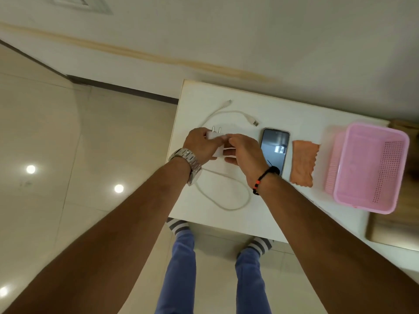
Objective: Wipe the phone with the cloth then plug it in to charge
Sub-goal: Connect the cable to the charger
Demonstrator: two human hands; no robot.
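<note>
A dark phone [275, 143] lies screen up on the small white table [294, 118]. To its right lies an orange cloth [303, 163], flat and apart from the phone. Left of the phone, my left hand [199, 145] and my right hand [243, 152] both grip a white charger adapter [214, 138] with its two pins pointing away from me. A white cable [226, 114] loops around the hands, with both plugs lying free at the back and the lower loop near the front edge.
A pink perforated plastic basket [371, 168] stands at the table's right end, hanging over the edge. A wall runs right behind the table. Tiled floor lies to the left, and my legs stand at the table's front edge.
</note>
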